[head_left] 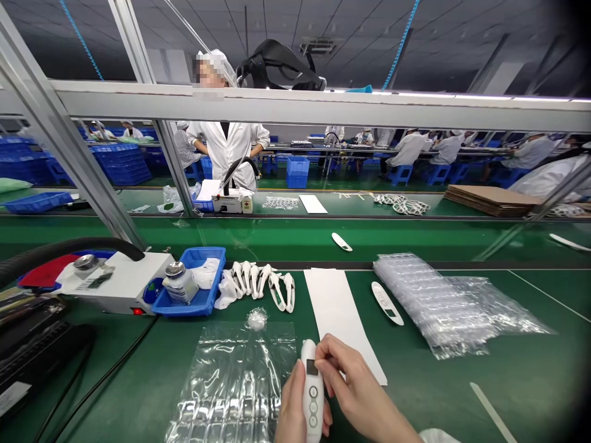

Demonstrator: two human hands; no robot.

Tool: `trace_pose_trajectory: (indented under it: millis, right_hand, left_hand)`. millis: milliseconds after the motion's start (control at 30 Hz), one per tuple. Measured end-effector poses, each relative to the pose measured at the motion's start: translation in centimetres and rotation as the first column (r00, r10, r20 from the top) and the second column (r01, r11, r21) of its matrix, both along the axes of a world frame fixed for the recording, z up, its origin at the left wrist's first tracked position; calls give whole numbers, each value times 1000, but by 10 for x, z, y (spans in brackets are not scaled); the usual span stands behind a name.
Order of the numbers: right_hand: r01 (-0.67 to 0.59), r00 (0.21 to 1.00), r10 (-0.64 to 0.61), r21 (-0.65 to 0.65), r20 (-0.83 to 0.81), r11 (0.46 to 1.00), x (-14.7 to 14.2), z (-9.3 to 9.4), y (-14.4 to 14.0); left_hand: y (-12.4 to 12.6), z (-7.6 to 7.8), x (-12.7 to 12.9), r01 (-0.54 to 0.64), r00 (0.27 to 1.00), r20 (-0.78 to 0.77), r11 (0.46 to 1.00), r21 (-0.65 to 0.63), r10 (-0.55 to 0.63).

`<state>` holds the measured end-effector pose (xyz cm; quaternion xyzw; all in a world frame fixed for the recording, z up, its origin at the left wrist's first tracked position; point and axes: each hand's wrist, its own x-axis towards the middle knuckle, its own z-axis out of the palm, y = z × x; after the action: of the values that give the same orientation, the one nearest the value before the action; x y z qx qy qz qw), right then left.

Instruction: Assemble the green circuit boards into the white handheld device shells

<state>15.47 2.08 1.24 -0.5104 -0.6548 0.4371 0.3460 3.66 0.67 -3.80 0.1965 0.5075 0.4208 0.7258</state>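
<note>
My left hand grips a white handheld device with a small dark screen and three round buttons, held upright low in the middle. My right hand rests its fingertips on the device's upper right side, beside the screen. Under and left of the hands lies a clear plastic blister tray. A white paper strip lies on the green table just beyond my right hand. A white device shell lies flat to the right of the strip.
A row of white shells lies beside a blue tray holding a small bottle. A white machine with a black hose stands left. Stacked clear trays sit right. A person in a white coat stands across the conveyor.
</note>
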Motion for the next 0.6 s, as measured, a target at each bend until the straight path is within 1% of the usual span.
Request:
trace_pose_trajectory:
  millis: [133, 300, 433, 500, 600]
  right_hand:
    - [-9, 1000, 9, -9, -3, 1000, 0, -3, 0]
    - [-2, 999, 1, 13, 37, 1000, -1, -4, 0]
    - [10, 997, -12, 36, 71, 999, -4, -5, -2]
    - [16, 999, -16, 7, 42, 1000, -6, -7, -4]
    - [14, 995, -24, -103, -99, 995, -9, -10, -3]
  left_hand:
    - [-1, 0, -1, -11, 1000, 6, 999, -32, 11]
    - [-1, 3, -1, -2, 1000, -13, 1000, -25, 2]
    - [-3, 0, 0, -22, 999, -42, 1000, -11, 21]
    - [-4, -2, 1, -26, 997, -73, 999, 31, 29]
    - [-3, -6, 0, 21, 988, -155, 989, 148, 2]
